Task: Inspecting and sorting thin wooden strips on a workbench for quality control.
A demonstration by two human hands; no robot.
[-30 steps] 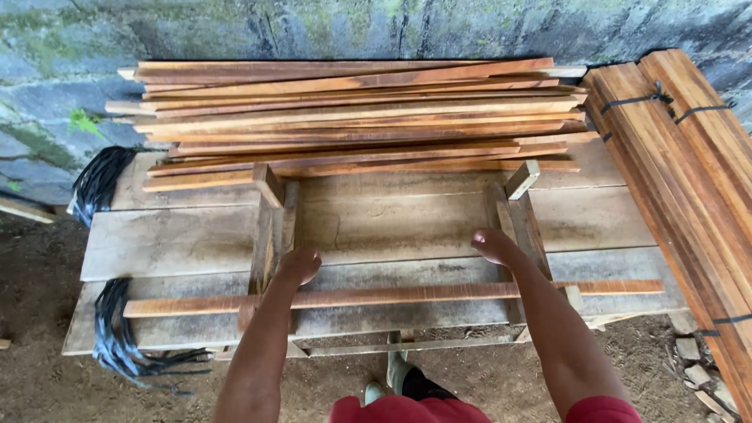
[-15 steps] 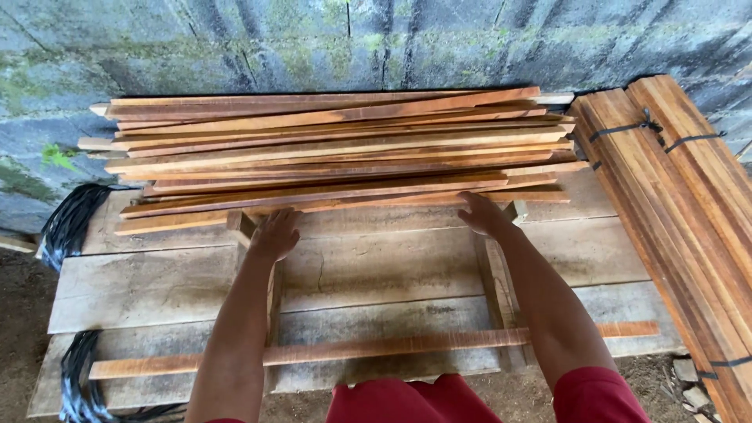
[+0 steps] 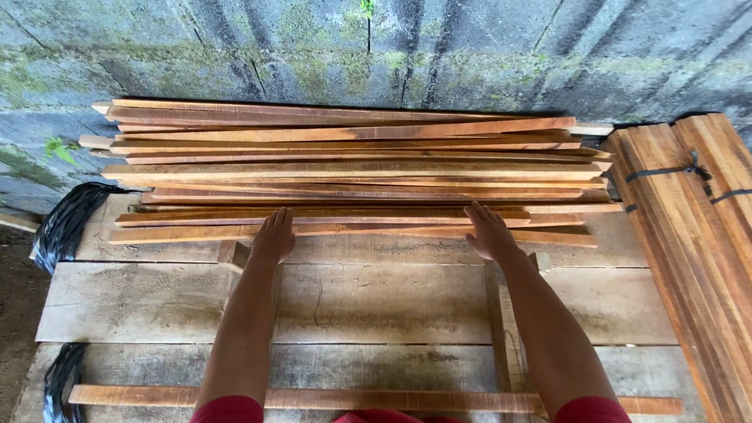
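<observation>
Head view looks down on a tabletop point(image 3: 352, 301) of broad grey planks set against a mossy block wall point(image 3: 376, 47). At the far left edge a bundle of black straps point(image 3: 66, 223) hangs off the planks, with another black bundle point(image 3: 59, 376) nearer. The left hand point(image 3: 274, 235) lies flat, its grip open with fingers stretched, on the near edge of a pile of thin reddish wooden slats point(image 3: 352, 168) that runs left to right across the far half of the tabletop. The right hand point(image 3: 489, 233) rests the same way on that near edge, palm down, grip open, well apart from the left. A single slat point(image 3: 376, 399) lies across the near planks under both forearms. At the far right sits a strapped bundle of boards point(image 3: 697, 258).
</observation>
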